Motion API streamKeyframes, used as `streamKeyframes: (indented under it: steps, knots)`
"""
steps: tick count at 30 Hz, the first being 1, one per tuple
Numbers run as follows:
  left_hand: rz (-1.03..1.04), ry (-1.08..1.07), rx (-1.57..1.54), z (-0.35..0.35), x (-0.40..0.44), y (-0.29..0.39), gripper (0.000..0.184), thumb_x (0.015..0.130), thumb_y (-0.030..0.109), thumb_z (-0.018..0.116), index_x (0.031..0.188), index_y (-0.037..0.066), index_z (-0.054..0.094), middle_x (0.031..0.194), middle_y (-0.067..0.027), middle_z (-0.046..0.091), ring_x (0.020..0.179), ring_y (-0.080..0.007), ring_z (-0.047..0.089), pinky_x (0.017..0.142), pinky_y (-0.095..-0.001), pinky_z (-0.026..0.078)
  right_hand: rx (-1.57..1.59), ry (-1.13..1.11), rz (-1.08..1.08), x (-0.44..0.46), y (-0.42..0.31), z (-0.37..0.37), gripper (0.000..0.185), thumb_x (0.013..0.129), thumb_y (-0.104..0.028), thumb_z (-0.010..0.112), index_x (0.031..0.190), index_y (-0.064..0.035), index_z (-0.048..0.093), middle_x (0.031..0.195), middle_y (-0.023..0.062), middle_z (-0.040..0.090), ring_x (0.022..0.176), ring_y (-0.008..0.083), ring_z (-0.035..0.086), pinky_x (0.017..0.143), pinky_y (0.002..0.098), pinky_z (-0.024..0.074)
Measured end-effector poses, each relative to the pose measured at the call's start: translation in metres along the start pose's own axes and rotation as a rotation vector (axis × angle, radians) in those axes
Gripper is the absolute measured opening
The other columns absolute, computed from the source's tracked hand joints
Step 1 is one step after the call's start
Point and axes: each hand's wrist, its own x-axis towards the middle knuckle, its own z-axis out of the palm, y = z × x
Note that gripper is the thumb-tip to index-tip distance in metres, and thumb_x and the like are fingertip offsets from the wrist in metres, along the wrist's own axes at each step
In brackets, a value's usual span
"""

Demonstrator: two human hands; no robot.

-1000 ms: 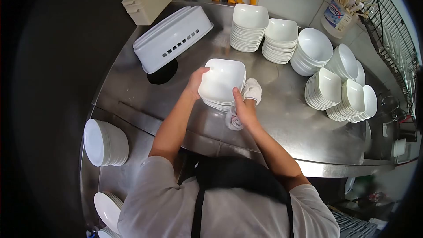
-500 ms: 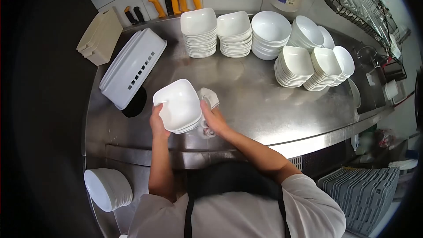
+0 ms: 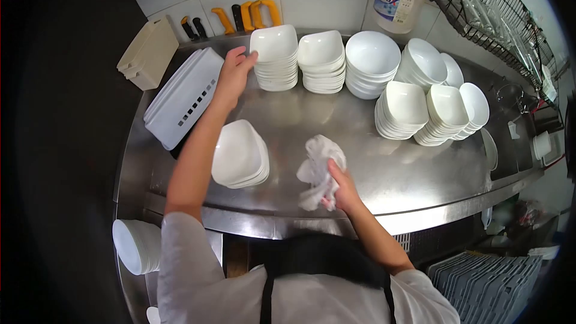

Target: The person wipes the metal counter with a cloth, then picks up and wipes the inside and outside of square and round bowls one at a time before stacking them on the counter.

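My left hand [image 3: 235,78] reaches to the back, fingers apart, its fingertips at the left rim of a tall stack of white square bowls [image 3: 275,48]. Whether they touch the rim I cannot tell. A crumpled white cloth [image 3: 323,155] is bunched in my right hand [image 3: 343,189], above the front of the counter. Between my two arms stands a shorter stack of white square bowls [image 3: 240,153], partly covered by my left forearm.
More bowl stacks [image 3: 372,54] line the back and right of the steel counter [image 3: 288,120]. White trays [image 3: 186,99] and a beige bin [image 3: 148,54] stand left, knives [image 3: 246,17] against the wall. A wire rack [image 3: 486,12] hangs upper right; round bowls [image 3: 135,246] lie lower left.
The short bowl stack, held in both hands before, now stands on the counter. My left hand has moved up to the back stack. My right hand has moved right with the cloth.
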Motion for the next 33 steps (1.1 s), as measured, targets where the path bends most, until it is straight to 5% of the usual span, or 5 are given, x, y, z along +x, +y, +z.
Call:
streamKeyframes:
  steps: [6, 12, 16, 19, 33]
  knots:
    - [-0.534, -0.164, -0.255, 0.003, 0.152, -0.065, 0.101, 0.086, 0.079, 0.039, 0.157, 0.011, 0.018, 0.161, -0.0250, 0.015, 0.149, -0.0433, 0.008, 0.112, -0.0674, -0.004, 0.234, 0.121, -0.122, -0.090, -0.014, -0.155, 0.070, 0.094, -0.044, 0.062, 0.144, -0.0011, 0.039, 0.133, 0.0195, 0.056, 0.112, 0.0334, 0.062, 0.087, 0.0430, 0.0568]
    - [-0.433, -0.409, -0.371, 0.011, 0.213, -0.104, 0.074, 0.095, 0.069, 0.039, 0.134, 0.008, 0.056, 0.131, -0.0134, 0.061, 0.118, -0.0275, 0.059, 0.099, -0.0416, 0.047, 0.364, 0.470, -0.487, -0.201, -0.024, -0.201, 0.087, 0.092, -0.066, 0.046, 0.151, -0.0053, 0.028, 0.146, 0.0180, 0.044, 0.124, 0.0371, 0.052, 0.092, 0.0507, 0.0529]
    - [-0.435, -0.371, -0.495, 0.013, 0.233, -0.127, 0.085, 0.090, 0.077, 0.036, 0.125, 0.004, 0.063, 0.120, -0.0139, 0.067, 0.107, -0.0272, 0.065, 0.091, -0.0394, 0.052, 0.318, 0.468, -0.692, -0.196, -0.043, -0.180, 0.074, 0.099, -0.059, 0.039, 0.150, -0.0058, 0.032, 0.146, 0.0164, 0.045, 0.128, 0.0343, 0.051, 0.106, 0.0478, 0.0449]
    - [-0.351, -0.890, -0.888, -0.008, 0.322, -0.243, 0.071, 0.097, 0.063, 0.043, 0.120, 0.000, 0.064, 0.112, -0.0124, 0.071, 0.102, -0.0268, 0.067, 0.087, -0.0370, 0.055, 0.360, 0.493, -0.663, -0.187, -0.053, -0.181, 0.075, 0.099, -0.060, 0.038, 0.150, -0.0054, 0.032, 0.146, 0.0166, 0.045, 0.128, 0.0343, 0.051, 0.105, 0.0485, 0.0461]
    - [-0.455, -0.497, -0.590, 0.007, 0.210, -0.176, 0.061, 0.097, 0.053, 0.046, 0.119, -0.001, 0.065, 0.109, -0.0119, 0.071, 0.100, -0.0267, 0.068, 0.086, -0.0359, 0.056, 0.573, 0.639, -0.577, -0.163, -0.060, -0.189, 0.076, 0.098, -0.062, 0.038, 0.144, -0.0021, 0.040, 0.132, 0.0181, 0.058, 0.110, 0.0348, 0.063, 0.089, 0.0485, 0.0559]
